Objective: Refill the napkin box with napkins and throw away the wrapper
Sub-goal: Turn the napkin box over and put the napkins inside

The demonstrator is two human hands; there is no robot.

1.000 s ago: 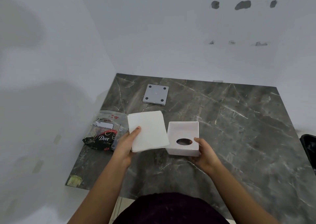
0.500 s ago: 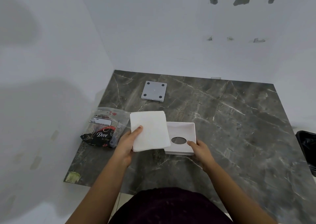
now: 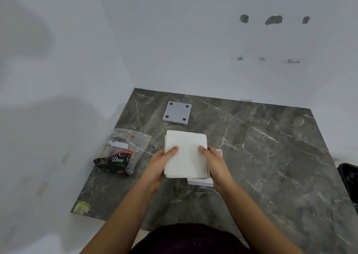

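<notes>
Napkin stack (image 3: 186, 154) clasped between left hand (image 3: 161, 163) and right hand (image 3: 214, 163), thumbs on top, above napkin box (image 3: 201, 182).

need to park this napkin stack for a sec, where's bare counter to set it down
Widest bare patch: the marble counter right of the napkin box, toward the black bin. A smaller one lies along the near edge. It is crowded left by the wrapper and at the back by the grey lid.

A dark grey marble-patterned tabletop (image 3: 261, 157) fills the lower frame, bearing a square grey plate with four dark pads (image 3: 177, 112) at upper centre, a crumpled clear-and-black plastic wrapper (image 3: 121, 153) at left and a white box (image 3: 201, 181), mostly hidden, at centre
</notes>
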